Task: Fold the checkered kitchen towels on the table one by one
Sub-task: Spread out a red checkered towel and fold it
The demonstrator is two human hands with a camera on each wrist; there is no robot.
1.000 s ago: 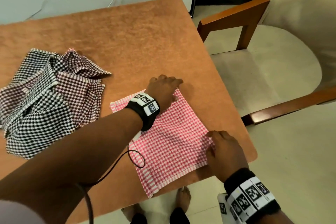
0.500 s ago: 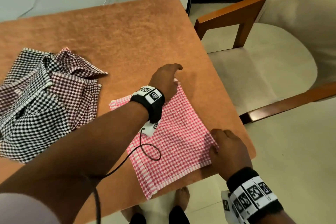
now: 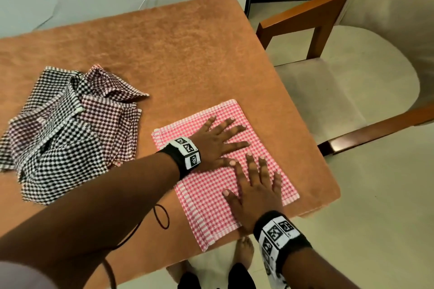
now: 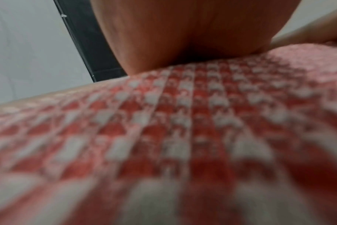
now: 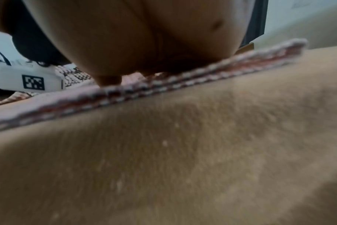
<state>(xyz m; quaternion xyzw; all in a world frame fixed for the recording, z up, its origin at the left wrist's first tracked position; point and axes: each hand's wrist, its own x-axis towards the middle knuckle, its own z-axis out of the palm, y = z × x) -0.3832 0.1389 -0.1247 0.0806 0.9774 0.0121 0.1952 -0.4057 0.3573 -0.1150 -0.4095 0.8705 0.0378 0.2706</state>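
A folded pink-and-white checkered towel (image 3: 206, 199) lies flat near the table's front right corner. My left hand (image 3: 218, 141) rests palm down on its far half, fingers straight and spread. My right hand (image 3: 256, 187) presses flat on its near half, fingers straight. In the left wrist view the pink checks (image 4: 183, 137) fill the frame under my palm (image 4: 192, 33). The right wrist view shows the towel's layered edge (image 5: 164, 86) on the table, with my palm (image 5: 144, 35) above it. A pile of black and dark red checkered towels (image 3: 58, 134) lies unfolded at the left.
The brown table (image 3: 176, 49) has bare surface behind the towels; its right edge runs just beside the pink towel. A wooden chair with a cream seat (image 3: 340, 91) stands right of the table. A black cable (image 3: 162, 216) loops by my left forearm. My feet (image 3: 244, 248) show below.
Both hands let go of the towel's right corners and moved onto its middle, now lying flat with fingers spread. The towel lies smoother and squarer.
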